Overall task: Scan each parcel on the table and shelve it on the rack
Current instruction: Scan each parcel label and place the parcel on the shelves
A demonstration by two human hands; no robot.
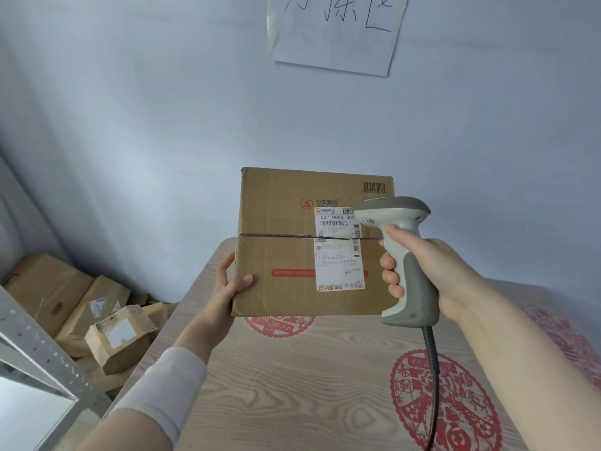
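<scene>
Head view: far to the left of our hands stands the grey metal rack (pixel 39 346). Beyond it lie at least three cardboard boxes (pixel 65 294), though we cannot tell whether they sit on a shelf or on the floor.

Our left hand (pixel 227 281) grips the lower left edge of the single parcel (pixel 286 255), with the thumb on its front face and the fingers wrapped behind. The parcel stands upright between our hands, facing us over the far end of the tabletop (pixel 292 385). We cannot tell whether its bottom edge rests there.

We judge the parcel to be light, since one hand steadies it by one edge. It looks stiff, being corrugated board with a taped seam across the middle, and it is not slippery. We would hold it by the side edges and keep our fingers off the one white shipping label (pixel 338 249).

Just right of that label is the one scanner (pixel 403 255), its head touching or nearly touching the box. Our right hand (pixel 432 271) is closed round its handle, and its cable (pixel 432 369) hangs below.

Three red paper-cut patterns show on the tabletop.
</scene>
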